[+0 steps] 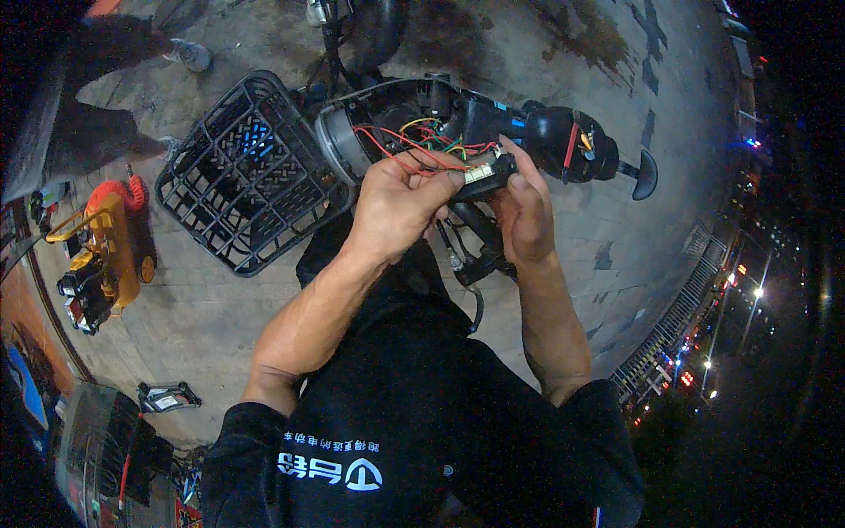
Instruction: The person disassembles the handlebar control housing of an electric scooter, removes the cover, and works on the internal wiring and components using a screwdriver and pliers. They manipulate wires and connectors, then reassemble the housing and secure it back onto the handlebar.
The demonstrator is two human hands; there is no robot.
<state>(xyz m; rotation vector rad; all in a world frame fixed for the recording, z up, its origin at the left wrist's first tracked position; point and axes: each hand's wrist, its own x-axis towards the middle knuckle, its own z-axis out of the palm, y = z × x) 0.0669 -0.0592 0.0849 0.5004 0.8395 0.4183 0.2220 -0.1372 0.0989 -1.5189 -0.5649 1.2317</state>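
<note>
And here we are, both bare hands up close over the exposed wiring, with twelve o'clock straight ahead of the worker. The black oblong plastic module with a row of white sockets [487, 173] is held up between the hands, just in front of the black scooter-like vehicle body [424, 99]. Its long axis runs from eight o'clock to two, the sockets lined up along that slope.

Look at the left hand [393, 204]: it comes in from about eight o'clock, its grip pinching the lower end, thumb laid near the sockets, some fingers hidden behind. The right hand [530, 216] sits toward four, its grip closed about the far end, thumb on the near side and index finger reaching beyond. Neither hand is nearer; both are touching the module, one at each end.

Now the thin red wires [377, 139], sweeping in from ten o'clock of the module, with yellow and green strands [437, 135] tangled toward eleven. Just where each one ends, I can't tell from here; fingers cover it. Out at nine sits the black plastic lattice basket [249, 174], and well beyond it, an orange wheeled machine [113, 242] on the grey paved ground [616, 229].
</note>
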